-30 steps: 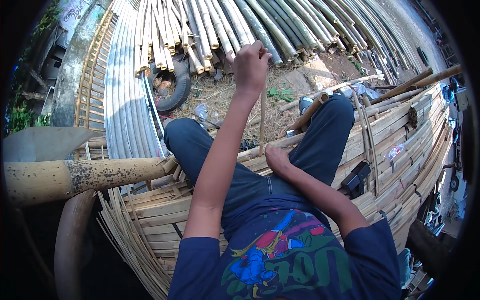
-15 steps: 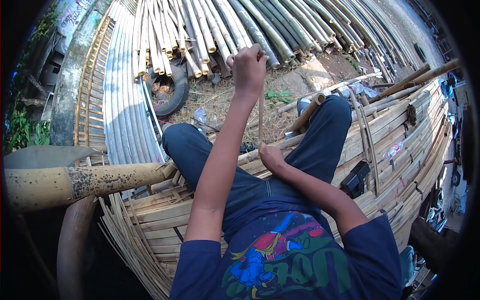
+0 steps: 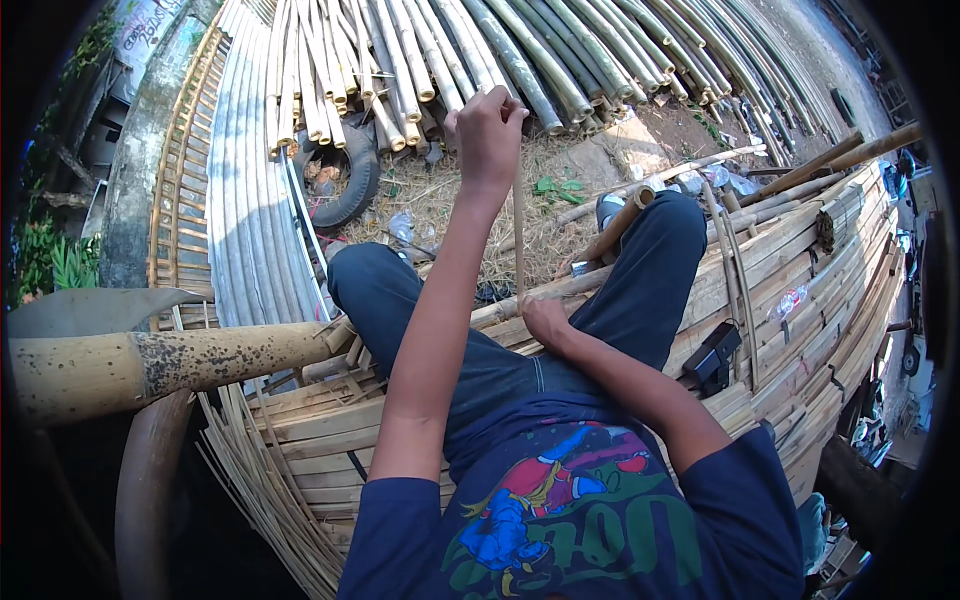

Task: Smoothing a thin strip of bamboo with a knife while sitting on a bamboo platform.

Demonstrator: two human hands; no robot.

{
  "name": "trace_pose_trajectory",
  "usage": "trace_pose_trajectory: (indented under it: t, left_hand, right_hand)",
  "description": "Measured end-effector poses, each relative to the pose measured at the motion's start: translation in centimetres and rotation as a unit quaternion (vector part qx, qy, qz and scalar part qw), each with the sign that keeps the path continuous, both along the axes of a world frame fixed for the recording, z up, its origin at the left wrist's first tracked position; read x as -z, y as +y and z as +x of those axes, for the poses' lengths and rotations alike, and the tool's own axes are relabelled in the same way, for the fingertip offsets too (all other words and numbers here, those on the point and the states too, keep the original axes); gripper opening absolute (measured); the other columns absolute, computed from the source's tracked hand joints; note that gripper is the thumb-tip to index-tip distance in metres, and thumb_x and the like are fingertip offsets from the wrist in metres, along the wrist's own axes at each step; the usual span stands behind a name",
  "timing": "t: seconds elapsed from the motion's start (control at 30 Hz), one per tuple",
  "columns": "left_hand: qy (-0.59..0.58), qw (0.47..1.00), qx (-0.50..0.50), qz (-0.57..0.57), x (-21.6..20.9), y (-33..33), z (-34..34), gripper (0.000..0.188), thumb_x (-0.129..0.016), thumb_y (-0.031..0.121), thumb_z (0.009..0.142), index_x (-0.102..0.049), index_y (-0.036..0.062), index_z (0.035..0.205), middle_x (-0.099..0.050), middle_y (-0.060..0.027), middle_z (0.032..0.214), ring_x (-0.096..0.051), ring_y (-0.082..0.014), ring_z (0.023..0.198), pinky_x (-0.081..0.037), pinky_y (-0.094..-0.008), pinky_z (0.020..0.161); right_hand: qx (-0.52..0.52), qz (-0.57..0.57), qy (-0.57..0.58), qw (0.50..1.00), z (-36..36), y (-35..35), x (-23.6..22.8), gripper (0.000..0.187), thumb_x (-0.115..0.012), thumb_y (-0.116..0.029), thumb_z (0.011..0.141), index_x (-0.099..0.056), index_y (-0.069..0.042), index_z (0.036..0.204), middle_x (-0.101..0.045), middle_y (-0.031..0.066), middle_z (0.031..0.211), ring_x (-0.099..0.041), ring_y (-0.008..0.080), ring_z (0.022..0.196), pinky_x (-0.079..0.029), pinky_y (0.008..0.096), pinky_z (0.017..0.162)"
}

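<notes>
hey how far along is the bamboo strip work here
Done: a large stack of flat bamboo slats lies under and beside the person. In hand: the left hand grips a thin bamboo strip up high, the right hand holds its lower end. Left: many whole bamboo poles lie unsplit ahead.

Old tyre by stacked bamboo poles, thick bamboo log at left
</notes>
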State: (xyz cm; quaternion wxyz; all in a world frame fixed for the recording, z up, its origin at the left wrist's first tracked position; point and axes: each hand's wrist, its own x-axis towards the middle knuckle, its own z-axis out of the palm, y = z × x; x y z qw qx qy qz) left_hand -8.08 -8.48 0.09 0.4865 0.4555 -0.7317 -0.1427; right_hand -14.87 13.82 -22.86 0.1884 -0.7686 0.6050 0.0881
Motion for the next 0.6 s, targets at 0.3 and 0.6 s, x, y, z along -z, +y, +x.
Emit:
trace_pose_trajectory:
  t: [0.3, 0.6]
  left_hand:
    - [0.035, 0.998, -0.034, 0.051, 0.6, -0.8, 2.5, 0.014, -0.073, 0.01, 0.075, -0.063, 0.0013, 0.077, -0.064, -0.0103, 0.068, -0.063, -0.0231, 0.066, -0.043, -0.0354, 0.069]
    - [0.028, 0.998, -0.051, 0.029, 1.2, -0.9, 4.4, 0.014, -0.073, 0.005, 0.076, -0.061, -0.0029, 0.079, -0.065, -0.0126, 0.071, -0.065, -0.0191, 0.066, -0.05, -0.0312, 0.058]
  right_hand:
    - [0.044, -0.1, -0.071, 0.991, -0.1, -2.3, -2.1, 0.013, -0.045, -0.013, 0.091, -0.054, -0.003, 0.089, -0.066, 0.0152, 0.069, -0.066, 0.0335, 0.06, -0.051, 0.0455, 0.05]
    - [0.053, -0.063, -0.138, 0.987, 0.3, -3.4, -4.8, 0.012, -0.046, -0.011, 0.09, -0.052, -0.001, 0.088, -0.064, 0.0189, 0.068, -0.066, 0.036, 0.064, -0.051, 0.0466, 0.054]
